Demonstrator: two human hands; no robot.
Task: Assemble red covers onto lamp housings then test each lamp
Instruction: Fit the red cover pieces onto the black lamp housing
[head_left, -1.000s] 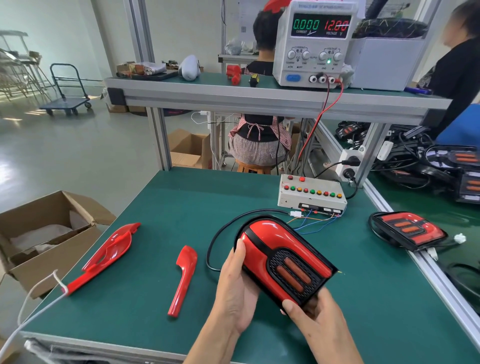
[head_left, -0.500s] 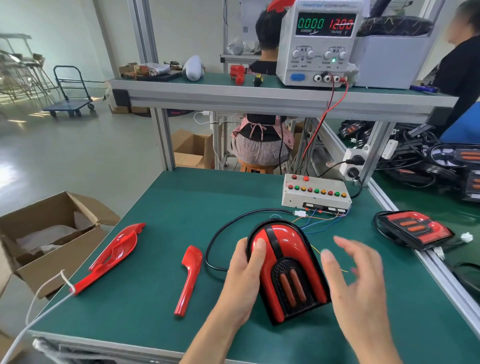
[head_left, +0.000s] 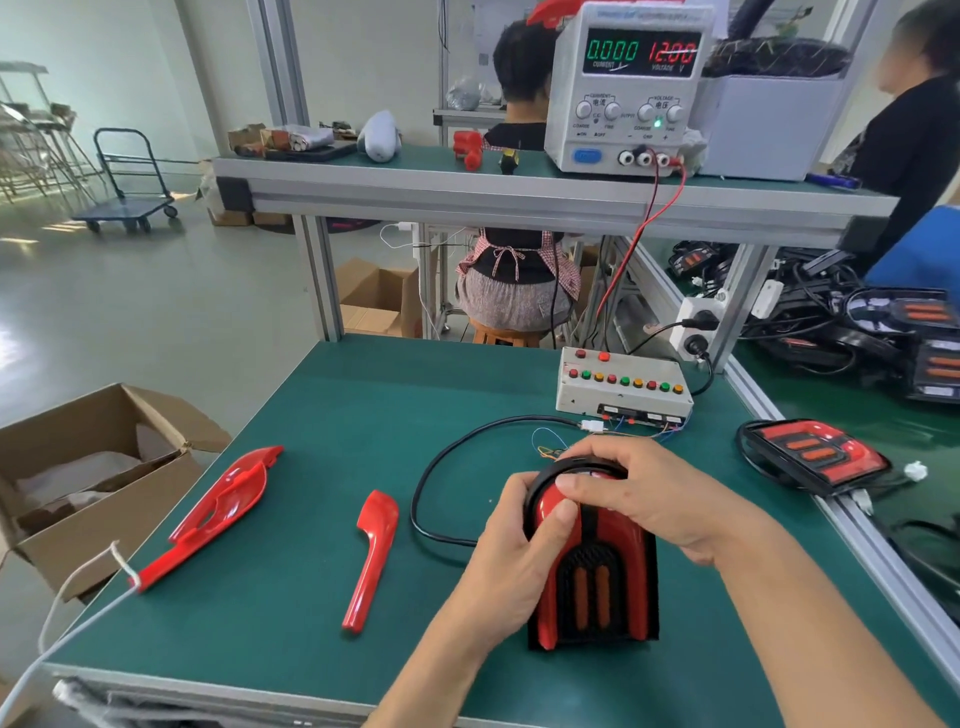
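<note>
From the head camera, the lamp lies flat on the green worktop between both hands, its long axis running away from the person: the rounded end points toward the far edge and the square-cut end with the two orange strips faces the near edge. The left hand grips the lamp's left flank, fingers curled round its side and the thumb laid across the red cover near the rounded end. The right hand rests over the rounded far end, fingers bent down and wrapped over the black rim, the index finger reaching across to the left-hand thumb. A black cable loops out from under the right hand, swings to the left of the left hand and runs to a white plug just beyond the right-hand knuckles. Beyond that plug sits the test box with its row of coloured buttons. Left of the left hand lies a narrow red cover, its long axis also near to far, broad end away; farther left lies a larger red cover, angled. Well to the right of the right hand, a second lamp sits at the worktop's edge.
</note>
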